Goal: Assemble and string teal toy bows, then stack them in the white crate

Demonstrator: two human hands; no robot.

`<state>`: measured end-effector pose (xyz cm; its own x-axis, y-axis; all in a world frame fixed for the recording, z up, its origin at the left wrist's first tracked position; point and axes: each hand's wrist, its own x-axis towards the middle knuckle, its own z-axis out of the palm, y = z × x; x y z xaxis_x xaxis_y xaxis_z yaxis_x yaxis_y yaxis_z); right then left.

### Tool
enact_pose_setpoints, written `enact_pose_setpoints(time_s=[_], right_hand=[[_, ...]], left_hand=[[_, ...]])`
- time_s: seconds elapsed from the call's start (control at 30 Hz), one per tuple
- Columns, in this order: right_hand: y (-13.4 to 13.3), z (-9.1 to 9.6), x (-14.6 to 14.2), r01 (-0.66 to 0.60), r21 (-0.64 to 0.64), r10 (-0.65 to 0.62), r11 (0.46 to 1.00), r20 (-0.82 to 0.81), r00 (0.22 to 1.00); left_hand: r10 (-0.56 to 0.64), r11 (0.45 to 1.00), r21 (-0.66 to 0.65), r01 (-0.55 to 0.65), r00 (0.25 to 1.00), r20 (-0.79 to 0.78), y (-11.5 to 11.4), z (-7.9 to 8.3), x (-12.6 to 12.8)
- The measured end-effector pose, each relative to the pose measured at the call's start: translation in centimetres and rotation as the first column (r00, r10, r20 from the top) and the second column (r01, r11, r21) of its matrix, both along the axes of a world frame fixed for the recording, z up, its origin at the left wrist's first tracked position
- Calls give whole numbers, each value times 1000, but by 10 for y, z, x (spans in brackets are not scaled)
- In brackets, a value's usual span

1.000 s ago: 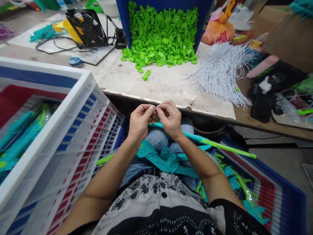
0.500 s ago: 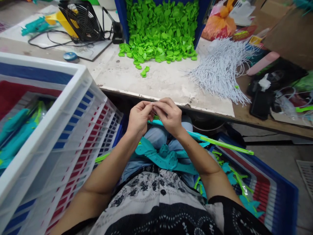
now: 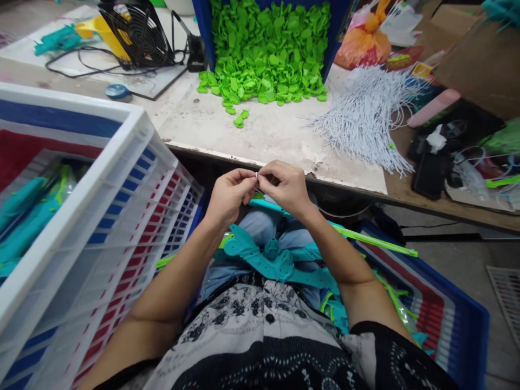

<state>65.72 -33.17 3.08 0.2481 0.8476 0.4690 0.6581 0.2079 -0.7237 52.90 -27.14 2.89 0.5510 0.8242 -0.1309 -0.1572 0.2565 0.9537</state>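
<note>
My left hand (image 3: 231, 194) and my right hand (image 3: 284, 187) meet in front of the table edge, both closed in a pinch. Between their fingertips shows a small piece of thin white string (image 3: 257, 176), bent like a loop. Fingers hide most of it. Below my hands, a teal plastic toy part (image 3: 280, 265) with wing-like arms lies across my lap. A long bright green strip (image 3: 376, 242) sticks out to the right past my right forearm, along a teal bar that runs under my hands.
A blue bin (image 3: 203, 32) spills many green plastic pieces (image 3: 268, 59) onto the table. White strings (image 3: 365, 119) lie in a bundle at right, near a black phone (image 3: 429, 173). A white crate (image 3: 134, 116) stands at left, a blue crate (image 3: 471, 319) at right. A black fan (image 3: 142, 35) stands behind.
My fingertips have drawn slightly apart, and the white loop between them shows more clearly. My right hand has shifted a little to the right.
</note>
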Motion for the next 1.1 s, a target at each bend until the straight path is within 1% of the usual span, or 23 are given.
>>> enact_pose_setpoints(time_s=[0.07, 0.13, 0.23, 0.27, 0.33, 0.4, 0.43, 0.5, 0.53, 0.57, 0.6, 0.63, 0.67, 0.7, 0.73, 0.77, 0.8, 0.83, 0.87, 0.93, 0.97, 1.03, 1.1], right_hand=[[-1, -5, 0, -3, 28, 6, 1000, -97, 995], [-4, -10, 2, -33, 22, 36, 999, -189, 981], [-7, -14, 6, -93, 1, 92, 996, -187, 978], [-8, -15, 8, -94, 1, 93, 996, -148, 985], [-8, -17, 9, -34, 7, 35, 999, -59, 998], [-6, -20, 10, 54, -7, -54, 999, -27, 998], [-5, -22, 11, 62, -40, -64, 997, -43, 997], [-5, -27, 14, -28, -160, 11, 987, -101, 995], [-6, -30, 17, -89, -232, 63, 969, -119, 991], [-8, -34, 19, -127, -309, 99, 942, -107, 989], [-10, -40, 22, -128, -391, 116, 912, -56, 992], [-13, -46, 25, -96, -477, 124, 873, 28, 992], [-16, -54, 27, -49, -566, 144, 823, 124, 982], [-19, -62, 28, -8, -650, 189, 760, 210, 959], [-22, -70, 28, 26, -721, 247, 692, 271, 930], [-24, -77, 27, 54, -772, 299, 634, 308, 903], [-26, -83, 25, 70, -802, 342, 594, 330, 880], [-27, -88, 23, 83, -810, 369, 580, 352, 860], [-28, -91, 21, 98, -797, 380, 596, 387, 840], [-30, -91, 20, 131, -725, 366, 677, 485, 794], [-32, -90, 22, 149, -671, 340, 726, 539, 770], [-37, -86, 32, 214, -541, 232, 814, 639, 733], [-45, -87, 46, 268, -416, 108, 869, 687, 719]], left_hand=[[-53, 995, -80, 52, 999, -10, 1, 2, 0], [-114, 988, -110, 108, 992, -53, 2, 4, -1], [-160, 984, -105, 147, 980, -121, 2, 3, -4], [-148, 988, -74, 138, 979, -138, 1, 3, -5], [-108, 991, 56, 121, 976, -189, -2, 2, -8], [-77, 971, 202, 132, 963, -259, -6, 2, -11], [-71, 957, 250, 149, 953, -295, -8, 0, -13], [-43, 940, 304, 154, 938, -344, -12, -7, -20], [8, 943, 315, 108, 938, -345, -14, -12, -24], [78, 953, 301, 27, 940, -333, -15, -19, -28], [154, 967, 243, -77, 936, -316, -16, -27, -33], [222, 973, 138, -188, 927, -302, -17, -35, -38], [265, 960, -9, -280, 918, -296, -17, -42, -43], [267, 930, -173, -325, 919, -291, -17, -47, -47], [233, 890, -326, -317, 933, -273, -18, -51, -49], [173, 853, -449, -267, 955, -239, -19, -53, -50], [101, 819, -540, -192, 976, -194, -20, -52, -49], [24, 789, -605, -107, 989, -143, -22, -50, -45], [-48, 758, -652, -26, 994, -96, -25, -47, -40], [-113, 717, -694, 65, 993, -23, -32, -36, -27], [-100, 712, -697, 79, 995, 10, -34, -30, -21], [-70, 719, -687, 103, 995, 75, -36, -15, -16], [-153, 731, -658, 182, 983, 101, -30, 0, -23]])
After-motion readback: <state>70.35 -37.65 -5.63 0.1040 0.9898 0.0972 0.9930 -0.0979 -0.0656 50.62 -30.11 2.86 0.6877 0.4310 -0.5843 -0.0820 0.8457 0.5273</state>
